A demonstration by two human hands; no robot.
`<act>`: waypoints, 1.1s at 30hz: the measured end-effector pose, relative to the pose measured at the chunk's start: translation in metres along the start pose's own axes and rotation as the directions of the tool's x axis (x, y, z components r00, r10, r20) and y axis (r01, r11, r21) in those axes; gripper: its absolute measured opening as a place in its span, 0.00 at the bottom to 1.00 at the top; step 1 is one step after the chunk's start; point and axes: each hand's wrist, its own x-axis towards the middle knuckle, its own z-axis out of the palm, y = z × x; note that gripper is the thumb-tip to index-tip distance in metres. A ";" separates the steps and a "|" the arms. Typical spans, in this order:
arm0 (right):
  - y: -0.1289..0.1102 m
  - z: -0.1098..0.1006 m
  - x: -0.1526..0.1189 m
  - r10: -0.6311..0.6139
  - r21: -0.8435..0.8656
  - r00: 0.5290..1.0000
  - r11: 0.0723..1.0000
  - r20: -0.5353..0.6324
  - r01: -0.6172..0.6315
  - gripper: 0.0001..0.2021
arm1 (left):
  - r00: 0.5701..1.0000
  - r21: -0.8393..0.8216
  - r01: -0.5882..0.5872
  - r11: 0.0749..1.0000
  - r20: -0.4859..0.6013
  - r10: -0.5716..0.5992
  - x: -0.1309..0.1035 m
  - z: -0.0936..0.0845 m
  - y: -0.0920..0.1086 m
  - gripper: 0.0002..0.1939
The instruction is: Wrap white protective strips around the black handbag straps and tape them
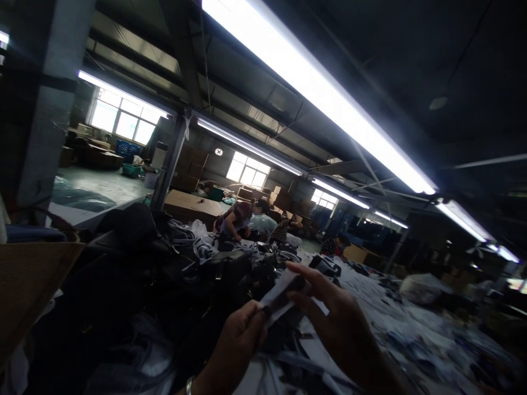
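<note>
A small white paper tag is held up between both hands in the lower middle of the head view. My left hand pinches its lower left end with thumb and fingers. My right hand grips its upper right end, fingers curled over it. Below and behind the hands lies a long worktable piled with dark bags and straps. The scene is dim, so the tag's print cannot be read.
A cardboard box edge stands at the left. Other people bend over the table farther back. Bright tube lights run overhead. A concrete pillar rises at the left, with windows and stacked cartons behind.
</note>
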 end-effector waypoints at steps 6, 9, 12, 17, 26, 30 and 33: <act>0.002 0.015 0.011 0.167 0.121 0.981 0.980 -0.094 -0.156 0.17 | 0.999 -0.023 0.025 0.999 0.025 -0.024 0.003 -0.005 0.001 0.16; 0.011 0.016 0.016 0.261 0.378 0.965 0.891 0.023 -0.250 0.11 | 1.000 -0.015 0.012 1.000 -0.006 -0.012 0.004 -0.009 -0.001 0.16; 0.022 0.021 0.015 0.222 0.346 0.975 0.917 -0.032 -0.197 0.07 | 1.000 -0.012 0.019 1.000 -0.003 -0.019 0.004 -0.012 -0.004 0.16; 0.031 0.030 0.005 -0.382 -0.395 0.881 0.882 -0.278 0.258 0.06 | 0.985 0.022 0.031 0.999 0.169 -0.034 0.007 -0.010 -0.008 0.19; 0.032 0.053 -0.027 -0.670 -0.680 0.734 0.590 -0.112 0.435 0.12 | 0.990 -0.138 0.120 0.983 0.090 -0.108 0.010 0.013 0.006 0.20; 0.031 0.068 -0.038 -0.614 -0.612 0.766 0.684 -0.188 0.397 0.13 | 0.984 -0.243 0.159 0.957 0.115 -0.135 0.008 0.014 0.016 0.19; 0.030 0.067 -0.037 -0.630 -0.618 0.750 0.676 -0.203 0.401 0.11 | 0.988 -0.371 0.124 0.921 0.130 -0.081 0.004 0.010 0.016 0.18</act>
